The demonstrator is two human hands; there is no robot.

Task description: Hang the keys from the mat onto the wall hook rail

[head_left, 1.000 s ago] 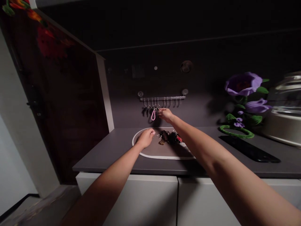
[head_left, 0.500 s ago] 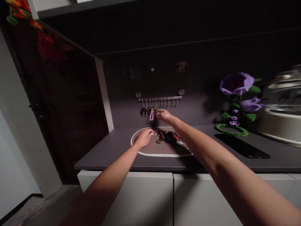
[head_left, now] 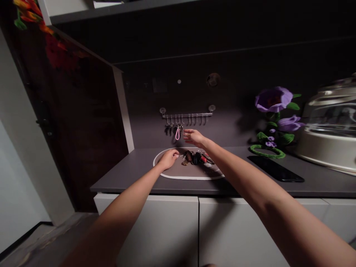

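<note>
A clear rail (head_left: 187, 115) with several hooks is fixed to the back wall. Several keys hang from its left half, one with a pink loop (head_left: 177, 134). My right hand (head_left: 194, 138) is raised just right of these keys, its fingers partly apart; whether the fingertips touch a key is too small to tell. My left hand (head_left: 168, 159) rests at the left part of an oval mat (head_left: 178, 176) with a white rim, fingers closed together beside a bunch of keys. On the mat lies a pile of keys with a black fob and a red piece (head_left: 204, 159).
To the right, a black phone (head_left: 275, 168) lies on the grey counter (head_left: 122, 172). Behind it are purple felt flowers (head_left: 274, 99) with a green ring base. A pale appliance with a clear cover (head_left: 328, 144) stands at the far right. A dark shelf hangs overhead.
The view has shifted slightly. My right hand remains near the hanging keys, its fingers a little more spread. My left hand stays at the mat's left side.
</note>
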